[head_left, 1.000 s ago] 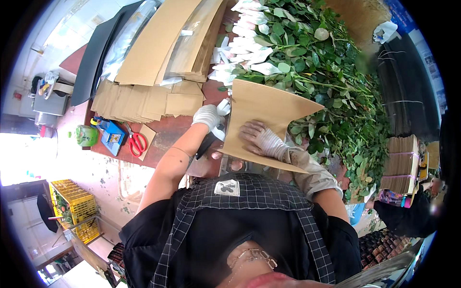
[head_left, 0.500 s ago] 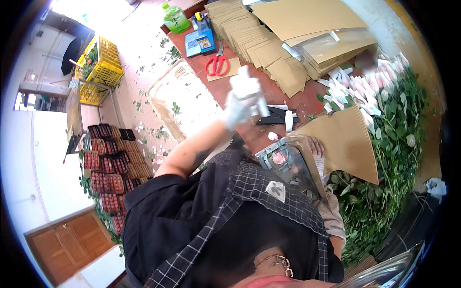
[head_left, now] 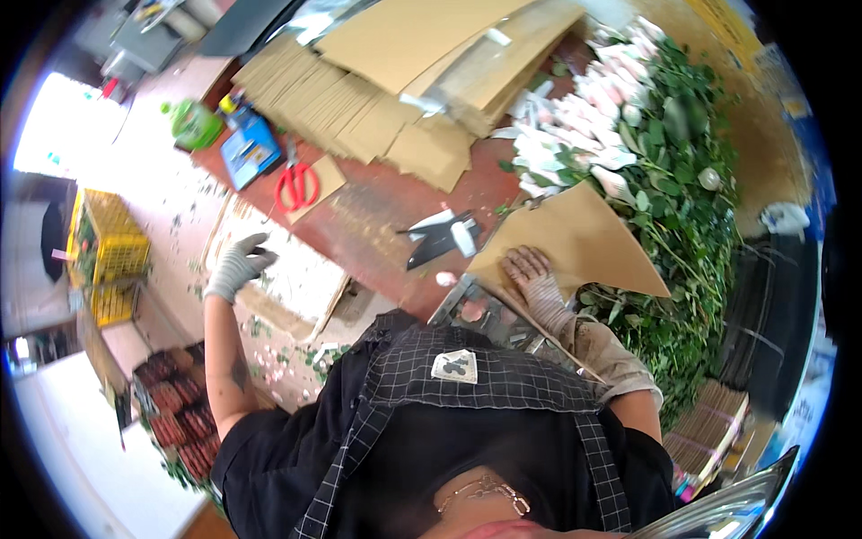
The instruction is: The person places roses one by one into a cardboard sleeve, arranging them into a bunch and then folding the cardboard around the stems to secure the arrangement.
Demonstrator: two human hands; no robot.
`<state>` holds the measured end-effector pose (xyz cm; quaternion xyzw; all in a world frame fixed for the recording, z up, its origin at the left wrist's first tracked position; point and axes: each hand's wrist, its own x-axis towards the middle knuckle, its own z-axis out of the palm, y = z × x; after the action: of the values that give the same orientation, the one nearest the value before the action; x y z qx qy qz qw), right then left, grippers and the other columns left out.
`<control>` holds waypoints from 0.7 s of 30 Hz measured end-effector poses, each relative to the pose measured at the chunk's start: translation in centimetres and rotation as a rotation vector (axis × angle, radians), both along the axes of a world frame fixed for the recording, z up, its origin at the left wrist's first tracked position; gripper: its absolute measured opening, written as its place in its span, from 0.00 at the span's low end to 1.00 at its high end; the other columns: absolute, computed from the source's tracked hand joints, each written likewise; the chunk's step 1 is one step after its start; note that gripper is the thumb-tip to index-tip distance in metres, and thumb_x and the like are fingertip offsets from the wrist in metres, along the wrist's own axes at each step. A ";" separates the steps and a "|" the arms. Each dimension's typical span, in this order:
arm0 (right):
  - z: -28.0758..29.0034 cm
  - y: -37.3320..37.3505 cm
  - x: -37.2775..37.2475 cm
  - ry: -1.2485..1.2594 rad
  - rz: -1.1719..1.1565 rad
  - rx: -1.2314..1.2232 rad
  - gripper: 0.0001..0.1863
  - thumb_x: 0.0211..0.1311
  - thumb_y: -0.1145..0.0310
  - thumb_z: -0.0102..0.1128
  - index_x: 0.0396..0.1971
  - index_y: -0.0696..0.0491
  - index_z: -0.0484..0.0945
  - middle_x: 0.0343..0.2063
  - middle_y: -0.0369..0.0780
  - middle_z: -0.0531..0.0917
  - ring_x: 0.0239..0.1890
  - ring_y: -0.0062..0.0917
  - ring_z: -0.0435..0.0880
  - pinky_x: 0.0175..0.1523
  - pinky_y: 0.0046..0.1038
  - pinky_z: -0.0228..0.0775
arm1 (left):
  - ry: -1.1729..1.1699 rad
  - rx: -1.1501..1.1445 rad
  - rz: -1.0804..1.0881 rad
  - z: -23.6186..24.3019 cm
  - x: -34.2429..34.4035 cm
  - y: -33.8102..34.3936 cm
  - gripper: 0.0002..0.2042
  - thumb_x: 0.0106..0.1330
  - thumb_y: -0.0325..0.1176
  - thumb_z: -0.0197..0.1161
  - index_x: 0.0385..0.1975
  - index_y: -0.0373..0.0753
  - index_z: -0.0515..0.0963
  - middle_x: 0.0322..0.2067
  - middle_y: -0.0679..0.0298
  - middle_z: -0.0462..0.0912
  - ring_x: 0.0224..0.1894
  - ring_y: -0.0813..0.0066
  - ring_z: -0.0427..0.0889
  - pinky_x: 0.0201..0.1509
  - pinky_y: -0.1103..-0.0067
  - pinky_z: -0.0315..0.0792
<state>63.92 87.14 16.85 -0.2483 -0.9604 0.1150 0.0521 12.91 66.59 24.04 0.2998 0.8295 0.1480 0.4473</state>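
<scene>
My left hand (head_left: 239, 268), in a pale knitted glove, is held out at the left above a white crate (head_left: 296, 286). Its fingers are apart, with nothing visible between them. Fingertips bare out of a wrapped glove, my right hand (head_left: 539, 286) lies flat on a brown cardboard sheet (head_left: 588, 238). Just in front of my checked apron is a metal-edged box (head_left: 474, 310) with pinkish bits in it. On the red table (head_left: 377, 225), a black flat piece (head_left: 437, 244) lies with white strips (head_left: 463, 239) on it.
Red-handled scissors (head_left: 296, 187), a blue box (head_left: 250, 151) and a green bottle (head_left: 193, 124) stand toward the far left. Cardboard sheets (head_left: 332, 103) pile up at the back. White-wrapped roses (head_left: 584, 117) with leafy stems (head_left: 660, 332) fill the right. A yellow crate (head_left: 112, 242) is far left.
My left hand has swung left and down from over the table to the white crate; the white pieces it held are gone from it. My right hand stays on the cardboard. The view has turned.
</scene>
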 end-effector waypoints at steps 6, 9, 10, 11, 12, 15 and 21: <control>2.6 0.5 -0.7 -0.110 0.106 -0.143 0.29 0.54 0.59 0.53 0.57 0.52 0.63 0.57 0.46 0.65 0.63 0.40 0.59 0.67 0.41 0.44 | 0.497 0.671 -0.932 -2.7 10.9 19.8 0.29 0.43 0.40 0.70 0.49 0.42 0.73 0.49 0.55 0.74 0.56 0.62 0.69 0.60 0.67 0.61; 4.3 1.4 -1.1 -0.177 0.111 -0.195 0.29 0.54 0.59 0.53 0.58 0.51 0.63 0.58 0.45 0.64 0.63 0.39 0.58 0.67 0.41 0.44 | 0.768 0.514 -1.111 -3.4 12.3 24.5 0.38 0.37 0.44 0.73 0.54 0.46 0.68 0.56 0.54 0.65 0.62 0.58 0.59 0.65 0.61 0.50; 5.0 1.5 -1.1 -0.219 0.147 -0.224 0.29 0.55 0.60 0.52 0.58 0.51 0.63 0.59 0.44 0.64 0.63 0.39 0.58 0.67 0.41 0.45 | 0.705 0.438 -1.208 -3.2 11.8 25.6 0.46 0.31 0.46 0.75 0.58 0.48 0.63 0.59 0.54 0.60 0.63 0.53 0.55 0.65 0.57 0.47; 4.7 1.6 -0.9 -0.254 0.133 -0.195 0.27 0.57 0.57 0.52 0.56 0.51 0.66 0.58 0.43 0.67 0.62 0.38 0.61 0.66 0.39 0.49 | 0.729 0.362 -1.237 -3.1 12.0 26.5 0.47 0.30 0.47 0.76 0.58 0.47 0.64 0.59 0.53 0.60 0.63 0.53 0.56 0.65 0.58 0.48; 4.8 1.2 -0.3 -0.268 0.074 -0.206 0.27 0.57 0.57 0.52 0.56 0.51 0.66 0.58 0.43 0.67 0.62 0.38 0.61 0.66 0.39 0.49 | 0.757 0.285 -1.265 -2.8 12.6 27.2 0.47 0.28 0.47 0.77 0.57 0.46 0.64 0.59 0.52 0.60 0.63 0.53 0.56 0.65 0.59 0.50; 4.7 -0.2 1.6 -0.144 -0.126 -0.452 0.22 0.61 0.57 0.49 0.54 0.47 0.69 0.56 0.39 0.70 0.58 0.38 0.66 0.63 0.38 0.55 | 0.661 0.309 -1.216 -0.8 14.1 27.6 0.51 0.24 0.48 0.77 0.58 0.45 0.63 0.55 0.48 0.64 0.60 0.49 0.60 0.64 0.61 0.54; 12.1 0.6 2.2 -0.077 -0.419 -0.658 0.18 0.62 0.57 0.50 0.47 0.50 0.75 0.46 0.39 0.79 0.46 0.36 0.76 0.53 0.34 0.67 | 0.715 0.281 -1.287 -3.1 12.1 27.5 0.52 0.24 0.46 0.78 0.59 0.45 0.62 0.55 0.47 0.64 0.59 0.51 0.62 0.63 0.63 0.57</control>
<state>66.10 87.79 28.93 -0.4464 -0.8021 0.3943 -0.0443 25.00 94.08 20.90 0.8098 0.5586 -0.1447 0.1062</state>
